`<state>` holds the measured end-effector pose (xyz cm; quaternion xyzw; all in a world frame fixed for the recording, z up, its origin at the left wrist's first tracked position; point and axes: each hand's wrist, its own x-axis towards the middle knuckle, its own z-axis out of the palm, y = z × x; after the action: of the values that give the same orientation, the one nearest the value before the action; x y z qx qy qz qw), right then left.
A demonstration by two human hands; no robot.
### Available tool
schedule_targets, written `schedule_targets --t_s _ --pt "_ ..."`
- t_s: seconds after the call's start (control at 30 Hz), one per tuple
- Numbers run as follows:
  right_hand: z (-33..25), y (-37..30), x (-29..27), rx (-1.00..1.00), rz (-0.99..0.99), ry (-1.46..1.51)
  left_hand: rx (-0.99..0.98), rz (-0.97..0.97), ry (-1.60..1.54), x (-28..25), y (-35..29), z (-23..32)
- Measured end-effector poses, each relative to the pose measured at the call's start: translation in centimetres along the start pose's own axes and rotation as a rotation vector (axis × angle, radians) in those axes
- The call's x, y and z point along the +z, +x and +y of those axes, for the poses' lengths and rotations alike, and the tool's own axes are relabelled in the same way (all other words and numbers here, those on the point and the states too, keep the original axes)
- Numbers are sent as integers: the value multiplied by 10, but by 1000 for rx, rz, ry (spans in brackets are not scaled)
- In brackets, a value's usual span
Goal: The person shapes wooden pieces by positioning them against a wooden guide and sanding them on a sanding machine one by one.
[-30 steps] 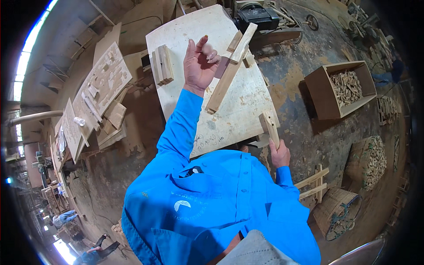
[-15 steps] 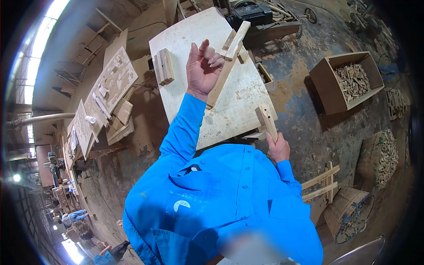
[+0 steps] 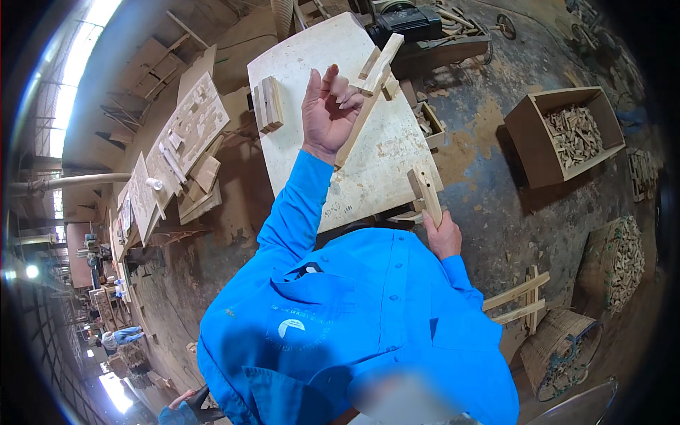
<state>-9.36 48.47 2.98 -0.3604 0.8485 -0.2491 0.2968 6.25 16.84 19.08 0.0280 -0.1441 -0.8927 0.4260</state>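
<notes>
My left hand [image 3: 331,117] is raised over the pale work board [image 3: 386,152], palm showing and fingers loosely curled but apart, with nothing visible in it. Beside its fingertips lies a joined wooden piece [image 3: 382,65]: a long bar slants across the board with shorter pieces crossing its far end. My right hand [image 3: 443,235] is closed around the near end of a wooden bar [image 3: 429,193] at the board's near right corner. That bar has a small dark hole, and a short block sits against its far end. A stack of wooden slats [image 3: 267,105] stands left of my left hand.
A dark motor [image 3: 411,25] stands beyond the board. To the right are a box [image 3: 520,145] of wood offcuts, woven baskets [image 3: 556,347] and a slatted wooden frame [image 3: 520,301]. A side bench [image 3: 180,134] on the left carries wood parts. Other people are at the lower left.
The view has shifted slightly, moving the surroundings a little to the right in the picture. My hands keep nearly the same pose, the right one still gripping the wooden bar.
</notes>
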Motion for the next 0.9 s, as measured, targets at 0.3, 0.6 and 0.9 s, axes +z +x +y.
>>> schedule_targets --t_s 0.3,0.6,0.9 --pt "8 3 4 -37 15 40 -20 -14 14 5 -2 -10" --pt "11 5 6 -43 -10 34 -20 -29 74 11 -6 -12" --pt "7 4 0 -23 -37 48 -8 -27 96 20 -10 -15"
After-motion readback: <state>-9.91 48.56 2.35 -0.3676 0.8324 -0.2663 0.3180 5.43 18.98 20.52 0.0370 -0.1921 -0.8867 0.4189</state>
